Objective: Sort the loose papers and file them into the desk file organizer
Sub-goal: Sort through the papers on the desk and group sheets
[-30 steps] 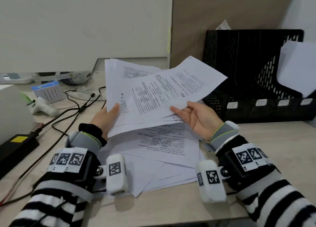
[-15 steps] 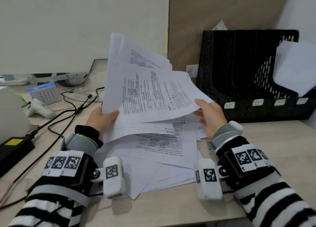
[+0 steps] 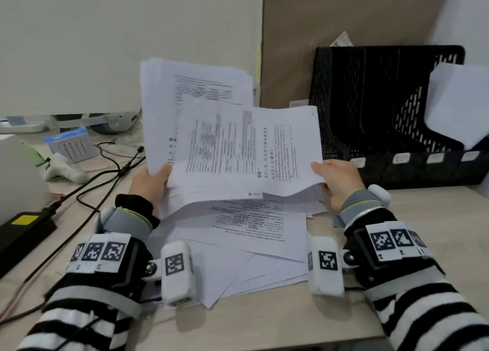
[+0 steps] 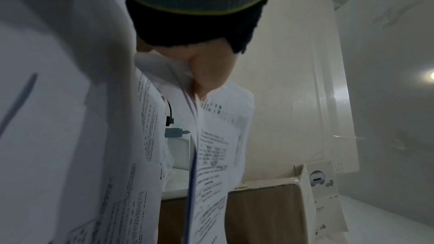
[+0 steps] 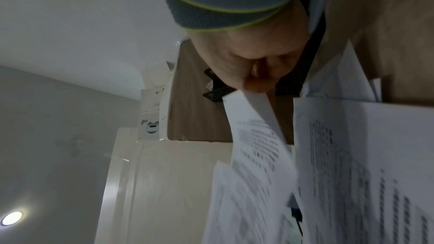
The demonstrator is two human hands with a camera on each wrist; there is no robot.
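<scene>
White printed sheets stand raised above the desk, the left hand pinching their edge at 9 o'clock, the right hand pinching at 3 o'clock. More loose papers lie beneath. At 2 o'clock sits the black organizer.

Two hands, one four-slot organizer, many papers.
</scene>
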